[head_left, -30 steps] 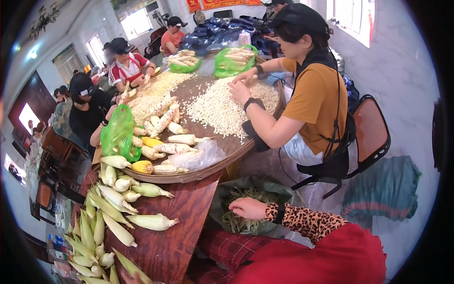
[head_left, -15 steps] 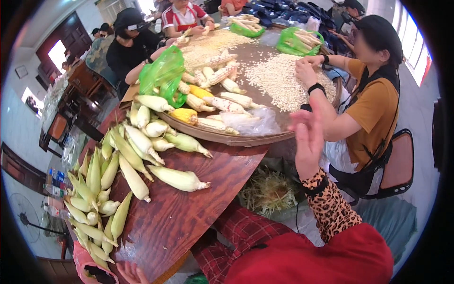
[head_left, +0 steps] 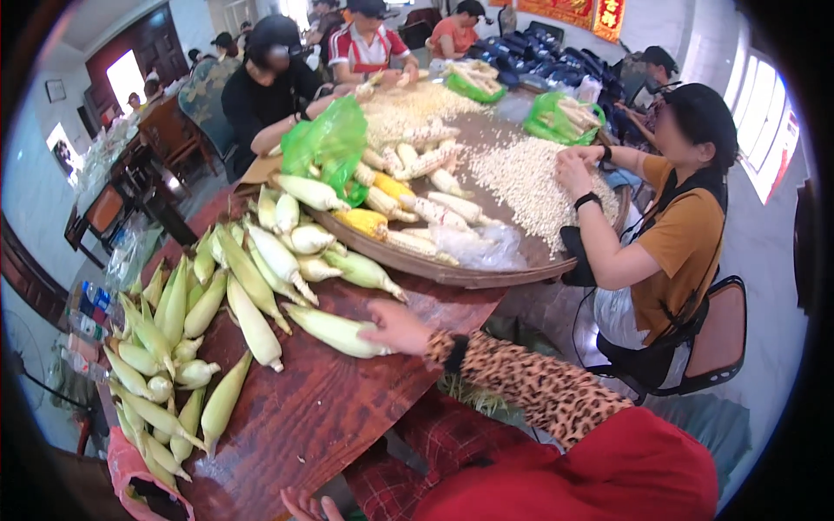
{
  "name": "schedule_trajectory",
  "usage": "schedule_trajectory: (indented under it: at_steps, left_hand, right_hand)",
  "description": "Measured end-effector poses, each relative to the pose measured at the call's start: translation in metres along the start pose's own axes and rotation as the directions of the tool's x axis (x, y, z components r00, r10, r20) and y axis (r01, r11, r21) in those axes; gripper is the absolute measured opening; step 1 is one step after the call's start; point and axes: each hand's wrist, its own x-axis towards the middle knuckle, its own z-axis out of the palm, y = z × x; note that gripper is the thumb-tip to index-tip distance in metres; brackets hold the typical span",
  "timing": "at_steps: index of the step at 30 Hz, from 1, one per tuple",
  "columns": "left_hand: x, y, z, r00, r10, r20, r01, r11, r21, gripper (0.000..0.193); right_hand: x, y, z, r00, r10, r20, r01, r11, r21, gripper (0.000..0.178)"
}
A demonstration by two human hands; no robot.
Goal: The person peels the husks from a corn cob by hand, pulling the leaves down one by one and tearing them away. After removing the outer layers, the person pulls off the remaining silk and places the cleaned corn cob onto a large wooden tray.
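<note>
At the far left, smooth clear plastic bottles (head_left: pixel 97 300) show only in part beside the desk (head_left: pixel 330 408), whose glossy reddish-brown top has a streaky wood grain. Below them, a crinkled pink plastic bag (head_left: pixel 130 464) gapes at the desk edge, its inside dark and unreadable. A heap of corn in pale green husks (head_left: pixel 165 347) spreads inward, tapered and ribbed, many ears overlapping so their ends are hidden.

The left hand (head_left: pixel 304 508) is cut off by the lower border; the fingers in view are spread apart, with nothing visible between them. Higher up, a thin, shiny green plastic bag (head_left: pixel 326 143) slumps over the rim of a broad round tray (head_left: pixel 469 275), hiding part of the bare cobs inside.

One husked ear of corn (head_left: pixel 334 332) lies on the desk at the inner edge of the heap. The right hand (head_left: pixel 400 328) is over its right end, fingers apparently touching the husk; whether they have closed around it I cannot tell, as the hand covers that part. A leopard-print sleeve (head_left: pixel 530 382) follows. Beyond, a wrinkled clear bag (head_left: pixel 478 250) veils some cobs, and loose, pebbly whitish kernels (head_left: pixel 517 178) lie near a co-worker in a mustard shirt (head_left: pixel 682 230).
</note>
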Motion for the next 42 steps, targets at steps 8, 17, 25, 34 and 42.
schedule_trajectory:
  at_steps: [8,17,25,34,42]
  left_hand:
    - [-0.012,-0.002,0.024,0.968,-0.130,0.213,0.154,0.983,-0.097,0.063]
    - [0.010,0.000,0.086,0.778,-0.320,0.540,0.573,0.713,-0.404,0.055]
    - [-0.008,0.007,0.094,0.828,-0.173,0.533,0.528,0.559,-0.639,0.049]
    - [-0.036,0.024,0.082,0.916,-0.137,0.377,0.362,0.686,-0.631,0.042]
    - [-0.041,0.025,0.063,0.958,-0.164,0.235,0.287,0.545,-0.788,0.042]
  right_hand:
    - [-0.001,-0.011,0.051,1.000,-0.005,-0.013,-0.001,0.894,-0.448,0.058]
    - [-0.121,-0.040,0.037,0.957,0.039,0.288,-0.078,0.989,0.127,0.050]
    - [-0.190,-0.048,0.026,0.939,0.168,0.299,-0.290,0.855,0.430,0.034]
    - [-0.209,-0.057,0.021,0.942,0.045,0.333,-0.298,0.566,0.768,0.010]
    - [-0.234,-0.071,0.004,0.859,-0.143,0.492,-0.507,-0.103,0.856,0.003]
